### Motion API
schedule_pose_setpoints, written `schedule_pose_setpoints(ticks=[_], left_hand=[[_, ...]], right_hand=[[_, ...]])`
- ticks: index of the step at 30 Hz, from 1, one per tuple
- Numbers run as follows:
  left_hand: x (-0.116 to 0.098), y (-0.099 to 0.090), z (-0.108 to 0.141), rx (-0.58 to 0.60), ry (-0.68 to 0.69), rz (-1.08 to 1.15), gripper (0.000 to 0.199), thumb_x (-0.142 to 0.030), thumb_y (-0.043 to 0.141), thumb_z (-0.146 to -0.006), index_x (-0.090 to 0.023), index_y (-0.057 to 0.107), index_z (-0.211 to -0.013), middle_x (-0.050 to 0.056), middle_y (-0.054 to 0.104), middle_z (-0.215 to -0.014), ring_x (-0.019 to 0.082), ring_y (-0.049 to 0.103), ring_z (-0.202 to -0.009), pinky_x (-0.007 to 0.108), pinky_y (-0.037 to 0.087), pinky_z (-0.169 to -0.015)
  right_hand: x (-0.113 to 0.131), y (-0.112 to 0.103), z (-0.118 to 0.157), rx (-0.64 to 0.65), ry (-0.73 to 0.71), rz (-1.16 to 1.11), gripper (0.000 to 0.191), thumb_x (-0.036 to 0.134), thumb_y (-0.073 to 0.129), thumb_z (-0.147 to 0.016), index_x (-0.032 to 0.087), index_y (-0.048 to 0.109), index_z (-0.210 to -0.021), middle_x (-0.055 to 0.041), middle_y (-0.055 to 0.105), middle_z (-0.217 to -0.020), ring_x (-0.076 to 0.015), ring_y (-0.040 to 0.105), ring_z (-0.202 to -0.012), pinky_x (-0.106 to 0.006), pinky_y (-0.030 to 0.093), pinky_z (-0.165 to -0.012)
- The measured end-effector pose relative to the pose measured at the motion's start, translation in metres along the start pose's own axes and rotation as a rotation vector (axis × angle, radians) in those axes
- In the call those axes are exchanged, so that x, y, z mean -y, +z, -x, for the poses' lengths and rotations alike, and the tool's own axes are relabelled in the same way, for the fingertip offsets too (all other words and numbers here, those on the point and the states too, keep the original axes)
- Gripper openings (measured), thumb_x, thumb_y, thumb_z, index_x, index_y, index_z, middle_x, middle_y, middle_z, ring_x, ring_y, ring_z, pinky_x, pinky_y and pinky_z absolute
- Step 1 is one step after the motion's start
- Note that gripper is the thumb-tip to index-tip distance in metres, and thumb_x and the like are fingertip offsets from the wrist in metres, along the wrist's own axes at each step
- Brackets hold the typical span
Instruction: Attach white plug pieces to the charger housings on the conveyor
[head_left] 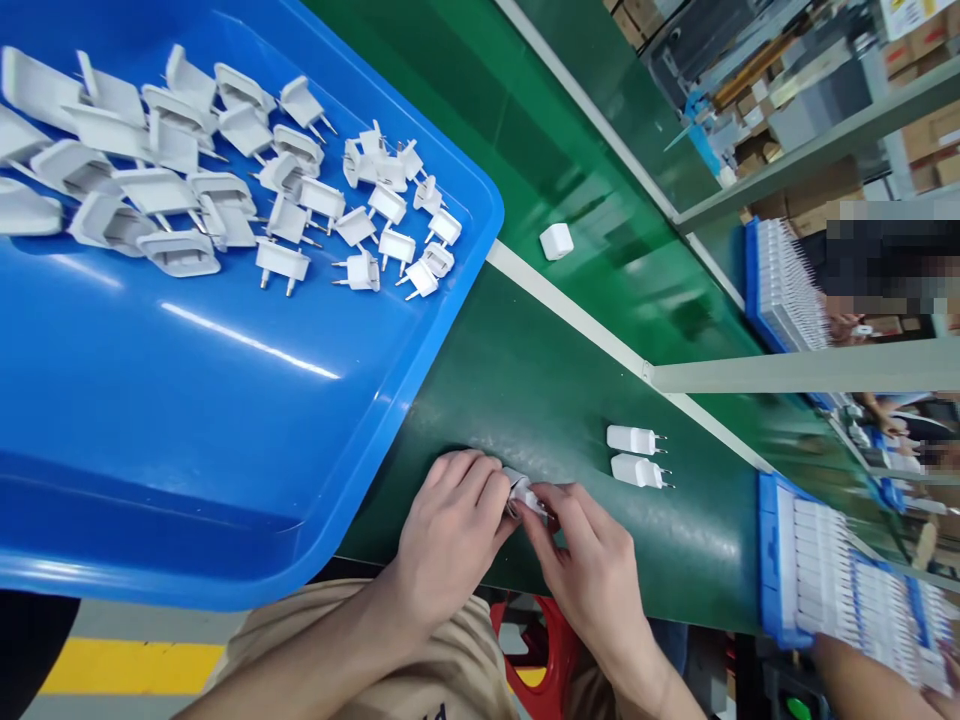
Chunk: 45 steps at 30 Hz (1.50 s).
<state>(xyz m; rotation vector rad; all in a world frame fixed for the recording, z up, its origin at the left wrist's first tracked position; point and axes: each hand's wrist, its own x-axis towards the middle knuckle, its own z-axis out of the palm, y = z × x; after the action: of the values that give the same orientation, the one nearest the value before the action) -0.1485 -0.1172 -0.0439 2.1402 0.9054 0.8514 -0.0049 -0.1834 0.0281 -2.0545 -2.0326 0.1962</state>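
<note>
Charger (518, 485) and fingers meet near your edge of the green table (525, 380), probably so the work is close to your body and easy to see. Your left hand (452, 520) curls over the charger's body, its fingers pressed together, seemingly to steady it; they hide much of that body. Your right hand (589, 540) pinches the pronged end between thumb and forefinger, a grip that likely gives you fine control over so small a part. Whether the charger touches the table, you cannot tell from this view. At your left, the blue tray (386, 425) reaches close to your hand, perhaps so its loose white plugs (282, 260) are handy. Toward your right, 2 white adapters (631, 439) lie just beside each other, prongs both pointing right, likely set apart from the loose pieces to avoid mixing.
</note>
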Motion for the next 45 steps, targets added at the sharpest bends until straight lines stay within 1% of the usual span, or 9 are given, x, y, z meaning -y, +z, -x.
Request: schedule_pose_setpoints(ticks=[12,21,26,30,34,36,39,43,45], left_hand=[[0.002,0.001,-0.001,-0.024,0.017,0.02,0.012,-0.012,0.059,-0.098,-0.017,0.057,-0.087,0.009,0.07,-0.1,0.027,0.064,-0.099,0.041,0.049,-0.089],[0.002,0.001,0.001,-0.006,0.013,0.027,0.015,-0.012,0.062,-0.096,-0.019,0.054,-0.085,0.009,0.069,-0.102,0.027,0.063,-0.098,0.041,0.048,-0.086],[0.002,-0.003,0.0,0.073,0.02,-0.021,0.017,-0.019,0.074,-0.092,-0.017,0.058,-0.099,0.008,0.069,-0.103,0.028,0.063,-0.097,0.043,0.049,-0.085],[0.001,-0.003,-0.002,0.06,0.013,-0.064,0.037,-0.026,0.08,-0.088,-0.015,0.057,-0.116,0.011,0.07,-0.109,0.031,0.065,-0.101,0.045,0.051,-0.085],[-0.004,-0.009,0.007,-0.049,0.063,-0.042,0.03,-0.025,0.069,-0.096,-0.014,0.056,-0.12,0.012,0.07,-0.111,0.03,0.067,-0.103,0.044,0.053,-0.086],[-0.006,-0.023,0.016,-0.088,0.092,-0.01,0.025,-0.027,0.06,-0.101,-0.015,0.055,-0.123,0.011,0.07,-0.112,0.028,0.067,-0.103,0.042,0.053,-0.087],[0.004,-0.066,0.024,-0.132,0.122,-0.058,0.025,-0.033,0.05,-0.107,-0.018,0.057,-0.125,0.011,0.069,-0.116,0.027,0.067,-0.105,0.041,0.052,-0.089],[0.052,-0.145,0.005,-0.258,0.063,-0.438,0.03,-0.037,0.05,-0.106,-0.016,0.061,-0.125,0.017,0.067,-0.121,0.035,0.065,-0.108,0.048,0.05,-0.093],[0.079,-0.182,-0.011,-0.219,-0.101,-0.699,0.039,-0.038,0.048,-0.106,-0.012,0.06,-0.133,0.024,0.063,-0.127,0.041,0.064,-0.107,0.051,0.051,-0.085]], right_hand=[[0.01,0.008,-0.002,-0.026,0.047,0.088,0.009,0.022,0.054,-0.108,0.018,0.06,-0.102,-0.003,0.066,-0.08,-0.0156,0.064,-0.063,-0.026,0.048,-0.058],[0.013,0.02,0.003,-0.068,0.047,0.156,0.014,0.023,0.051,-0.109,0.02,0.06,-0.099,-0.0025,0.064,-0.08,-0.0149,0.061,-0.066,-0.025,0.048,-0.063],[-0.011,0.022,-0.001,-0.001,0.176,0.242,0.029,0.036,0.043,-0.111,0.02,0.063,-0.1,-0.0056,0.069,-0.085,-0.0165,0.066,-0.068,-0.025,0.045,-0.061],[-0.049,0.003,-0.017,-0.041,0.336,0.393,0.038,0.045,0.039,-0.111,0.016,0.064,-0.102,-0.0102,0.073,-0.085,-0.02,0.063,-0.058,-0.027,0.034,-0.052],[-0.063,-0.047,-0.028,-0.044,0.44,0.502,0.049,0.059,0.041,-0.107,0.017,0.065,-0.103,-0.0058,0.066,-0.065,-0.0229,0.06,-0.049,-0.028,0.028,-0.051],[-0.063,-0.074,-0.039,-0.069,0.473,0.524,0.053,0.062,0.036,-0.107,0.016,0.064,-0.109,-0.0048,0.064,-0.062,-0.0251,0.062,-0.053,-0.029,0.032,-0.053],[-0.069,-0.097,-0.081,-0.082,0.486,0.498,0.05,0.059,0.036,-0.108,0.018,0.062,-0.117,-0.0057,0.068,-0.071,-0.0269,0.069,-0.069,-0.032,0.043,-0.064],[-0.094,-0.084,-0.165,-0.041,0.511,0.414,0.045,0.053,0.049,-0.106,0.017,0.059,-0.133,-0.0129,0.073,-0.107,-0.0276,0.071,-0.097,-0.036,0.051,-0.082],[-0.105,-0.069,-0.198,-0.002,0.551,0.355,0.047,0.052,0.056,-0.104,0.016,0.059,-0.135,-0.0148,0.069,-0.121,-0.0259,0.07,-0.1,-0.04,0.055,-0.086]])
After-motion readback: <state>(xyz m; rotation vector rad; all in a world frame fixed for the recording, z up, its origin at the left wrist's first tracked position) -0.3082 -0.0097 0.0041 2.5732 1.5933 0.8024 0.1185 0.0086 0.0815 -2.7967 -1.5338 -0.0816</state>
